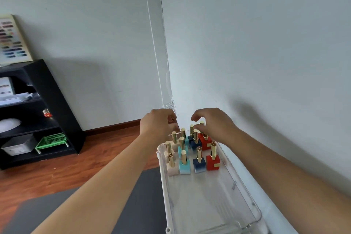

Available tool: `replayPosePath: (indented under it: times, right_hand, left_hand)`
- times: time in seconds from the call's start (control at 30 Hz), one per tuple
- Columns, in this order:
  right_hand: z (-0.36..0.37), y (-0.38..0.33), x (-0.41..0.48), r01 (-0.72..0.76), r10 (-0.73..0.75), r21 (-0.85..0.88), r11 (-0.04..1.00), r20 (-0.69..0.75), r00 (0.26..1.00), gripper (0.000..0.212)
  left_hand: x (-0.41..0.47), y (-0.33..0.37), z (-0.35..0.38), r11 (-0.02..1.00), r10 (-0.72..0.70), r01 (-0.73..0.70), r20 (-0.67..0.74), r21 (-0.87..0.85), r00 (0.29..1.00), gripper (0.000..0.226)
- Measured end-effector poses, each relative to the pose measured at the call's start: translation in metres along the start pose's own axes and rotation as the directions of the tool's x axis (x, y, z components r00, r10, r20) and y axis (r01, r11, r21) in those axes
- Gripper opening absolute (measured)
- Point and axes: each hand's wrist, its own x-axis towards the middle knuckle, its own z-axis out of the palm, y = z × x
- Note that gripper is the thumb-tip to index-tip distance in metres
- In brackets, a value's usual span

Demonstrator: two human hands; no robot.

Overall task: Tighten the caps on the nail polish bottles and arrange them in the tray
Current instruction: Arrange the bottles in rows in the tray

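Observation:
A clear plastic tray (163, 186) runs along the wall. Its far end holds several square nail polish bottles with gold caps, standing upright in rows. The front row has a beige bottle (172, 169), a light blue bottle (184, 167), a dark blue bottle (199, 165) and a red bottle (213, 162). My right hand (214, 126) reaches over the back row, fingers and thumb around the gold cap (201, 123) of the rear red bottle (206, 143). My left hand (158, 125) hovers curled over the tray's far left corner; what its fingertips pinch is hidden.
The white wall lies close on the right of the tray. A dark grey mat (144, 205) lies left of the tray on the wood floor (57, 173). A black shelf unit (47, 100) with a green basket (52, 140) stands at the far left.

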Motion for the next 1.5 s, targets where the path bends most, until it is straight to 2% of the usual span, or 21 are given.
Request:
replayPosePath:
  times: [0.13, 0.3, 0.57, 1.2, 1.5]
  right_hand:
    - [0.013, -0.024, 0.010, 0.071, -0.063, -0.056, 0.996, 0.141, 0.988, 0.023]
    - [0.031, -0.034, 0.015, 0.107, -0.049, -0.194, 0.975, 0.283, 0.958, 0.024]
    - [0.044, -0.033, 0.016, 0.108, -0.044, -0.258, 0.960, 0.242, 0.969, 0.014]
    - [0.048, -0.018, 0.016, 0.065, -0.021, -0.279, 0.958, 0.157, 0.987, 0.018]
    - [0.039, -0.017, 0.014, 0.060, -0.032, -0.219, 0.974, 0.126, 0.992, 0.019]
  left_hand:
    - [-0.011, -0.024, -0.007, 0.998, -0.039, 0.036, 0.086, 0.042, 0.995, 0.021]
    - [-0.022, -0.037, 0.005, 0.997, -0.030, 0.016, 0.213, 0.070, 0.977, 0.026]
    - [-0.027, -0.044, 0.021, 0.997, 0.011, -0.020, 0.132, 0.068, 0.991, 0.014]
    - [-0.012, -0.028, 0.044, 0.994, 0.062, -0.070, 0.100, 0.079, 0.993, 0.017]
    - [-0.013, -0.031, 0.041, 0.988, 0.111, -0.120, 0.097, 0.092, 0.989, 0.021]
